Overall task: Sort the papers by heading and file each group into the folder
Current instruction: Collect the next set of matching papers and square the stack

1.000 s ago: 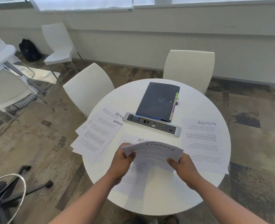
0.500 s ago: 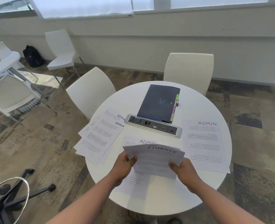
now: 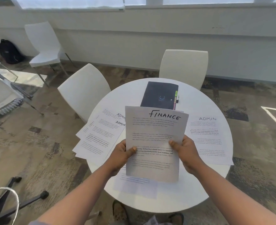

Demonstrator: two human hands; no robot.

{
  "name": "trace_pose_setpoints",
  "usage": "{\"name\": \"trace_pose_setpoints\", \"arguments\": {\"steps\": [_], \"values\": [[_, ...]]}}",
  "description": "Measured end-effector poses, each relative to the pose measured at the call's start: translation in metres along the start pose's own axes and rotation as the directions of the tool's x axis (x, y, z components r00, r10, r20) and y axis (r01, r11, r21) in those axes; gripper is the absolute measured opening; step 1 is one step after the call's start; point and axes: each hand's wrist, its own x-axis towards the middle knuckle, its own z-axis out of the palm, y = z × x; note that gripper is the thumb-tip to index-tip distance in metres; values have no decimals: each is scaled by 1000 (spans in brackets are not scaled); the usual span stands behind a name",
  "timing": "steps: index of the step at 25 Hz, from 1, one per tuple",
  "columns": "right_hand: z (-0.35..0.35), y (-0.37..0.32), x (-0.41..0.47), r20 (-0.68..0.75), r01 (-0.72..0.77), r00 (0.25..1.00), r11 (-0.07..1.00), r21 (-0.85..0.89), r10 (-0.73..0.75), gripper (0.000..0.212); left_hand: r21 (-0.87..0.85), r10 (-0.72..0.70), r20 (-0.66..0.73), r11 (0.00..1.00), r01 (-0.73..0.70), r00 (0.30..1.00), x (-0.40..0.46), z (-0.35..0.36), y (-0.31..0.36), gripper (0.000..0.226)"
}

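Round white table point(image 3: 199, 189), dark folder point(image 3: 158, 93) lying closed at its far side, ADMIN sheets point(image 3: 101, 137) left and right, FINANCE papers point(image 3: 153, 137) raised above the table, left hand point(image 3: 120, 154) and right hand point(image 3: 186, 151) each with grip closed on a side edge

1. One round white table point(image 3: 199, 197).
2. One dark folder point(image 3: 156, 93) with coloured tabs.
3. One sheet headed FINANCE point(image 3: 153, 135); whether more lie behind it cannot be told.
4. Three headings reading ADMIN: two on the left pile of papers point(image 3: 100, 135), one on the right sheet point(image 3: 210, 138).
5. Three white chairs, counted as left chair point(image 3: 43, 44), middle chair point(image 3: 83, 91), right chair point(image 3: 182, 65).
6. One black backpack point(image 3: 9, 51).
7. Two hands: left hand point(image 3: 121, 156), right hand point(image 3: 187, 153).
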Motion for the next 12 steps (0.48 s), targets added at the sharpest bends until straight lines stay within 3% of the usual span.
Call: {"name": "trace_pose_setpoints", "arguments": {"steps": [4, 8, 12], "values": [[46, -4, 5, -19, -1, 1000, 998, 65, 2, 26, -79, -34, 84, 996, 41, 996, 2, -48, 4, 31], [83, -5, 0, -9, -33, 999, 989, 143, 35, 16, -244, -93, 11, 965, 93, 996, 21, -98, -4, 32], [97, 20, -34, 118, -186, 982, 888, 421, 149, 24, -517, -153, 13, 845, 138, 988, 41, -117, -2, 39]]}}
